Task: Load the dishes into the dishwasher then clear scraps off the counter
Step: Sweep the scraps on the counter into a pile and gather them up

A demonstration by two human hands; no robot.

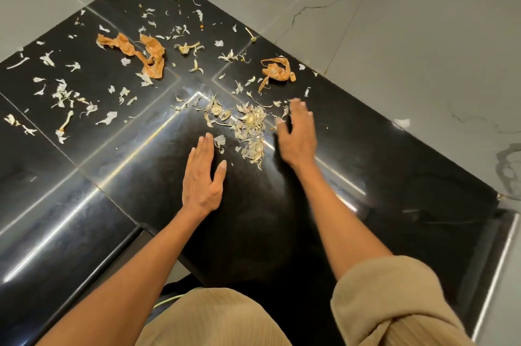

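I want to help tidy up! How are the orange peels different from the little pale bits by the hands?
The orange peels are big, curled strips; the pale bits are tiny, thin flakes. The orange peels lie apart, farther from the hands; the pale bits are heaped between the left hand and right hand. Both are scraps on the black counter.

Single head-worn view, wide-angle, looked forward and steeply down from above near edge of black bench [112,182]. Close range: forearms filled lower frame. Far corner of bench met marble wall [394,35] at top.
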